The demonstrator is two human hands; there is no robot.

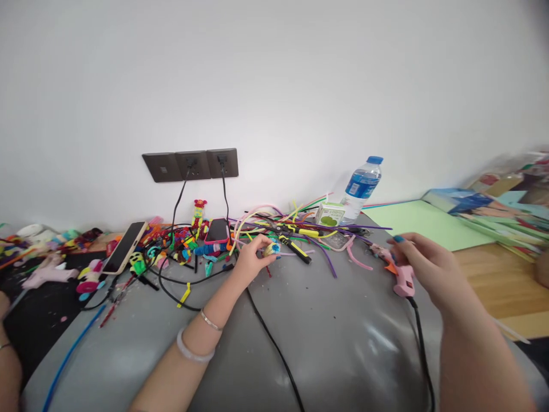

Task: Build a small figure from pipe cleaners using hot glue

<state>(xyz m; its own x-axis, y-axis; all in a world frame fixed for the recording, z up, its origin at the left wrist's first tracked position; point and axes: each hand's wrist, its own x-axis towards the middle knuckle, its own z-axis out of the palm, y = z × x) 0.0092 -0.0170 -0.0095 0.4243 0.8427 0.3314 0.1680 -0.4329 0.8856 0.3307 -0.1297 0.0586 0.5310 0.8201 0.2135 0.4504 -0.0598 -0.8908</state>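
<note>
My left hand (254,254) pinches a small cream-and-blue fuzzy craft piece (271,249) between thumb and fingertips, above the grey table (338,326). To the right, my right hand (422,260) is raised with its fingers curled together. What the fingers hold, if anything, is too small to make out. Just beside and partly behind it is a pink glue gun (404,280) with a black cord. Yellow-and-black pliers (295,249) lie beyond my left hand, among purple, yellow and pink pipe cleaners (328,260).
A water bottle (361,189) and a small green-and-white box (330,214) stand near the wall. Leftward are a phone (125,247), fuzzy figures (137,263) and another pink glue gun (49,276). Black cords cross the table. Another person's arm (8,357) shows at the left edge.
</note>
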